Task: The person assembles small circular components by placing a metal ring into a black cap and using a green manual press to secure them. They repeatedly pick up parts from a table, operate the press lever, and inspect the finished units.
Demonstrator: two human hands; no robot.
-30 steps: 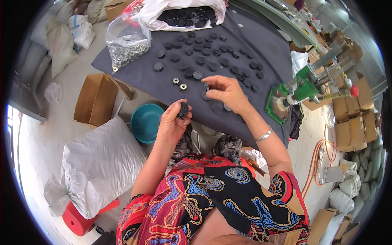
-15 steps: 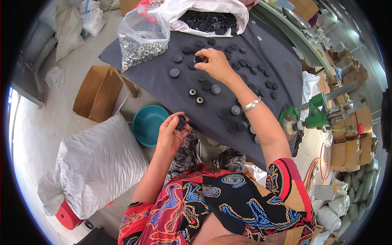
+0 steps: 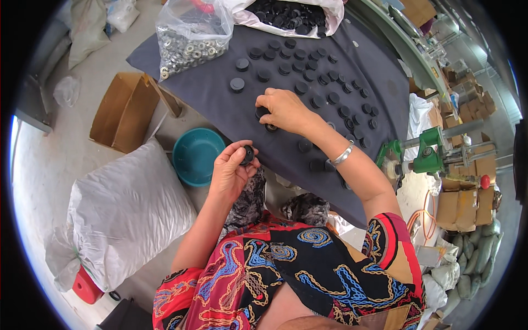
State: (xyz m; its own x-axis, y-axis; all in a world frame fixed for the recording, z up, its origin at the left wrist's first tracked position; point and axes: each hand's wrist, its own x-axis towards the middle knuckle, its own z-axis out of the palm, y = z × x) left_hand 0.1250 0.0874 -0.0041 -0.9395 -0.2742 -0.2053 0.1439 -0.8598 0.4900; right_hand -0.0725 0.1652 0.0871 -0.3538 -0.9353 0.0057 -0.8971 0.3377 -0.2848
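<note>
My left hand (image 3: pixel 230 171) is held off the near left edge of the dark cloth-covered table (image 3: pixel 209 88), its fingers closed round a small black round cap (image 3: pixel 248 155). Over the table, my right hand (image 3: pixel 287 112) pinches another black cap (image 3: pixel 262 112) between thumb and fingers. Just below that cap a metal-centred round piece (image 3: pixel 270 127) shows, partly covered by the hand; whether they touch I cannot tell. Several black caps (image 3: pixel 301 88) stand spread over the cloth beyond and to the right of my right hand. Part of them is hidden by my right forearm.
A clear bag of metal bearings (image 3: pixel 193 50) and a white bag of black caps (image 3: pixel 334 19) sit at the far edge. Left of the table are a teal basin (image 3: pixel 199 181), a cardboard box (image 3: pixel 124 113) and a full white sack (image 3: pixel 129 214). A green press (image 3: pixel 428 151) stands right.
My right hand has come nearer to me across the cloth with the black cap, to the metal-centred pieces. My left hand still holds its cap. The whole view has shifted slightly.
</note>
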